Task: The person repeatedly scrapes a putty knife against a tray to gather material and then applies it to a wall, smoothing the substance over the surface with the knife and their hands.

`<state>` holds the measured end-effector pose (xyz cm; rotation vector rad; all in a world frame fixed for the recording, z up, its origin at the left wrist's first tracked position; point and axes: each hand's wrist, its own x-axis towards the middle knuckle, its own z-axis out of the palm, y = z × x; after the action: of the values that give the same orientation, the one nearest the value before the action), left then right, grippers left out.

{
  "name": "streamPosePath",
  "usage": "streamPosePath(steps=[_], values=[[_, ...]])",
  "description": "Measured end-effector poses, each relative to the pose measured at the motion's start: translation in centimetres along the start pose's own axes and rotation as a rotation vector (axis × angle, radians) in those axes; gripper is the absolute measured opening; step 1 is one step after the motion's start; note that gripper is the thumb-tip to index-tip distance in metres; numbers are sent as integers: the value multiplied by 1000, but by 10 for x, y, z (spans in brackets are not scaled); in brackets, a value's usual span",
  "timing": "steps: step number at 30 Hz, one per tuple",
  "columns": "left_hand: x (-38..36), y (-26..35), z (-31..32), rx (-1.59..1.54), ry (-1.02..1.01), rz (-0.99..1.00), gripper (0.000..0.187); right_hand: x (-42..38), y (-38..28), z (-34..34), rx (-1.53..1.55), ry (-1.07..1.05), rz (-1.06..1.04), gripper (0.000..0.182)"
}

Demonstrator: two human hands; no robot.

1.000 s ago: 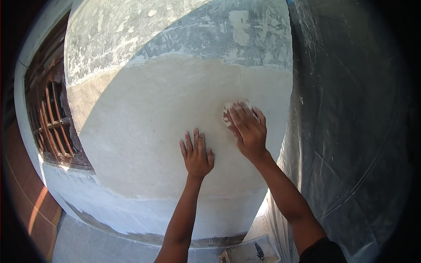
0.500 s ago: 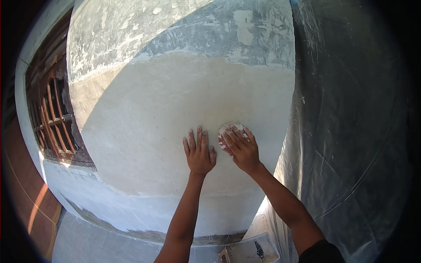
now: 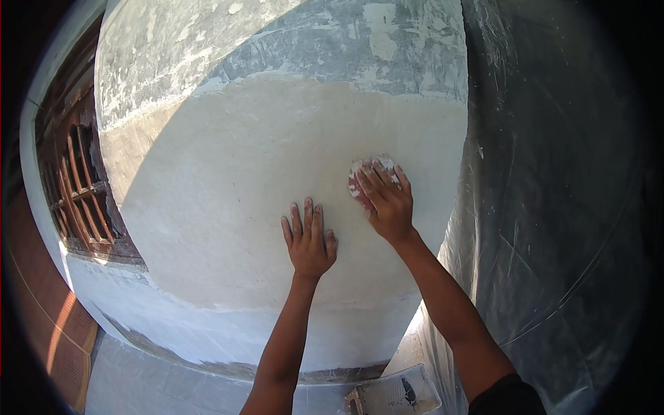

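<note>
My left hand (image 3: 309, 242) lies flat against the pale plastered wall (image 3: 249, 159), fingers spread, holding nothing. Higher and to its right, my right hand (image 3: 391, 204) presses a roundish piece of sandpaper (image 3: 356, 187) to the wall. The piece is dull red, with patches of white on it. My fingers lie over its face and hide part of it; its underside against the wall cannot be seen. White dust coats the fingertips of both hands.
A brown wooden window frame (image 3: 86, 187) is at the left. A dark plastic sheet (image 3: 553, 207) hangs along the right side. Below, near the wall's foot, sits a grey tray (image 3: 394, 394) with a dark mark inside. Rough grey, patchy wall (image 3: 332, 41) runs above the smooth area.
My right hand has slid up the wall with the sandpaper, and slightly right. My left hand stays flat at nearly the same spot. The view has shifted slightly.
</note>
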<state>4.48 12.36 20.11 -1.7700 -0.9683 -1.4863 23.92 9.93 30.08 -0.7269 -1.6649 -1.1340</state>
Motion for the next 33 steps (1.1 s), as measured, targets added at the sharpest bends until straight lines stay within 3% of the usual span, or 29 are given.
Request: streamPosePath(steps=[4,7,12,16,26,33], values=[[2,0,0,-1,11,4,58,-62,-20,-18,29,-53,39,50],[3,2,-2,-4,-4,-9,58,-66,-28,-40,49,-145,43,43],[2,0,0,-12,27,4,58,43,4,-52,-58,143,-1,52],[2,0,0,4,12,2,58,79,35,-20,-73,135,-14,54],[2,-1,-1,-41,40,18,57,37,30,-4,-55,82,56,50],[2,-1,-6,-56,-14,6,59,-57,-14,-29,-24,-49,125,47]])
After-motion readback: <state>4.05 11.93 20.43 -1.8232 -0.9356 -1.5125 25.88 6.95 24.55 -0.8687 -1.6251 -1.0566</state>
